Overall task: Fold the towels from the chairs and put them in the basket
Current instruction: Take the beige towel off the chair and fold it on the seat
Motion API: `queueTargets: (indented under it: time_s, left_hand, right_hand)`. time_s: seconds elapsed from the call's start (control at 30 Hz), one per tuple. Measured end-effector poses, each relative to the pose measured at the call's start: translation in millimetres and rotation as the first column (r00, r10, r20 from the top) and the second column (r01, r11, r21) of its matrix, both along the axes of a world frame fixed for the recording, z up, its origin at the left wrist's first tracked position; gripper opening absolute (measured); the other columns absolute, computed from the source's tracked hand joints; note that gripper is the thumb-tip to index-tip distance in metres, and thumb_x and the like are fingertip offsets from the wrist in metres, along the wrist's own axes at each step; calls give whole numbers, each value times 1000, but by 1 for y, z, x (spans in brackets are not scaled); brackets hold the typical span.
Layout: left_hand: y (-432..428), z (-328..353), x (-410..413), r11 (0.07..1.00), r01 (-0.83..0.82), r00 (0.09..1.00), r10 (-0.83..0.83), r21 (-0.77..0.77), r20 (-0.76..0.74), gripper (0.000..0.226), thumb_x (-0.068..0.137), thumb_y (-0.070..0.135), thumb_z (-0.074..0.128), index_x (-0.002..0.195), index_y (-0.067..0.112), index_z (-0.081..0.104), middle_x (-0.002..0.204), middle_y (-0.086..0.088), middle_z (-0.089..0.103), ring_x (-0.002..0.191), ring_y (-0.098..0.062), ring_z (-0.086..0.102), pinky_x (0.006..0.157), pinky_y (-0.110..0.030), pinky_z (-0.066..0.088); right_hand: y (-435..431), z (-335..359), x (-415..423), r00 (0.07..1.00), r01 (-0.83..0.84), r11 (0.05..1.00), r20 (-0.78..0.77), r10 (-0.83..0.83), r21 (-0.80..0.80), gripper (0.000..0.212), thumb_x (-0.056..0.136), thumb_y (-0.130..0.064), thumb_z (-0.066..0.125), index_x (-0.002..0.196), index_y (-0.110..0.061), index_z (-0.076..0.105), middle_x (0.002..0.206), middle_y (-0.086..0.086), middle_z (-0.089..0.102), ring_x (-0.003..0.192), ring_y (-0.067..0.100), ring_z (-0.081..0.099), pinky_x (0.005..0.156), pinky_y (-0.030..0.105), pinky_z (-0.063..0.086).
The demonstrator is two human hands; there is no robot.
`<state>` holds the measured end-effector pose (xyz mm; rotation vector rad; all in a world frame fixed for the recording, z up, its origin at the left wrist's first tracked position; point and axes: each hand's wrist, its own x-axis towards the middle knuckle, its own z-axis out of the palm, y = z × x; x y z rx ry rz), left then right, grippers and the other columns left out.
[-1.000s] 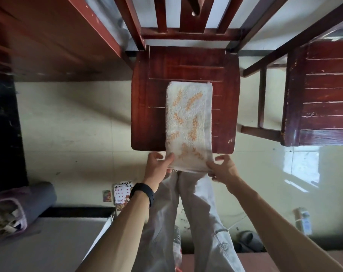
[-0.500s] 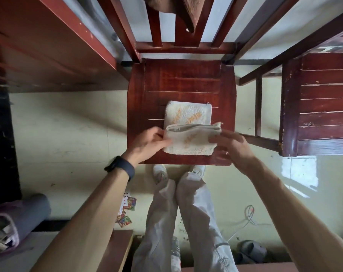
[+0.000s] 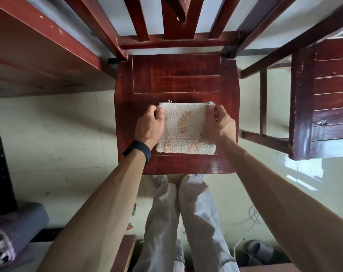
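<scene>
Two chairs, centre chair (image 3: 176, 75), right chair (image 3: 331, 95), one folded towel (image 3: 186, 132) flat on centre seat, left hand (image 3: 149, 126) and right hand (image 3: 222, 125) each pinching a far towel corner.

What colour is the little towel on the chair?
The towel is cream-white with orange leafy marks, clearest in the head view.

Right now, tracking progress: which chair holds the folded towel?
The middle chair, directly ahead: the white towel lies on its seat; the right chair holds none in view.

Grey slippers (image 3: 258, 250) and a white cable (image 3: 253, 213) lie on the pale floor (image 3: 58, 144) — lower right.
</scene>
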<state>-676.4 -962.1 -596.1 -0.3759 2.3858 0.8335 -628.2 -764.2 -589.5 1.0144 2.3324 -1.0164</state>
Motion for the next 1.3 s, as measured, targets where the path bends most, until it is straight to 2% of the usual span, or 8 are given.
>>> queueTargets:
  time_s: [0.27, 0.4, 0.5, 0.67, 0.87, 0.97, 1.13, 1.3]
  left_hand:
    - [8, -2, 14, 999, 28, 980, -37, -47, -198, 35, 101, 55, 36, 104, 23, 51, 72, -2, 66, 60, -29, 61, 52, -39, 48]
    - [3, 7, 34, 994, 71, 927, -95, -77, -362, 47, 97, 50, 49, 130, 17, 50, 117, -9, 63, 101, -27, 62, 79, -38, 52]
    - [5, 12, 47, 915, 344, 702, -401, -213, -589, 47, 98, 35, 52, 138, 12, 54, 140, -12, 53, 126, -27, 52, 102, -38, 42]
    - [10, -18, 45, 753, 561, 683, -656, -345, -321, 57, 102, 43, 33, 157, 28, 23, 166, 2, 11, 154, -20, 8, 121, -55, 12]
    - [4, -39, 29, 753, 569, 710, -652, -330, -265, 70, 96, 53, 38, 158, 37, 8, 167, 3, -4, 154, -27, 4, 120, -60, 9]
    - [5, -26, 34, 838, 463, 820, -528, -288, -221, 76, 96, 58, 39, 158, 34, 4, 167, -7, -6, 152, -29, 10, 119, -55, 11]
    - [9, -3, 38, 997, 14, 995, -22, -82, -99, 68, 86, 45, 63, 142, 12, 43, 131, -17, 56, 118, -34, 53, 100, -43, 46]
    - [13, 20, 33, 914, -396, 880, 350, 89, 322, 25, 77, 33, 79, 92, 18, 67, 96, -1, 72, 84, -17, 65, 79, -31, 51]
  right_hand:
    - [-6, -4, 1, 998, -13, 989, 60, 4, 148, 42, 101, -60, 27, 101, -20, 40, 94, 5, 57, 81, 30, 56, 73, 41, 45]
    - [-15, 2, 22, 986, -51, 942, -132, 100, 331, 47, 101, -55, 34, 120, -13, 46, 115, 12, 54, 101, 30, 50, 94, 50, 43]
    - [-30, 4, 37, 901, -277, 862, -195, 386, 425, 51, 101, -44, 39, 144, -17, 42, 149, 9, 43, 133, 27, 42, 105, 44, 37]
    - [-39, -22, 45, 836, -488, 796, -70, 544, 358, 58, 106, -42, 24, 160, -22, 16, 169, -1, 10, 155, 15, 4, 123, 55, 13]
    - [-34, -38, 52, 879, -436, 809, -6, 477, 394, 71, 104, -56, 26, 161, -22, 3, 169, 2, -3, 155, 21, -4, 123, 57, 3]
    - [-37, -22, 50, 960, -263, 896, 2, 280, 357, 76, 100, -63, 31, 160, -25, 5, 168, 7, 3, 154, 26, 7, 121, 53, 9]
    - [-21, 13, 32, 962, 258, 964, 105, -251, -59, 54, 85, -45, 63, 130, -21, 44, 116, 5, 61, 99, 20, 61, 83, 37, 53]
    - [0, 28, 17, 915, 393, 819, 266, -303, -419, 15, 88, -25, 73, 76, -22, 65, 75, -6, 67, 74, 7, 65, 59, 17, 51]
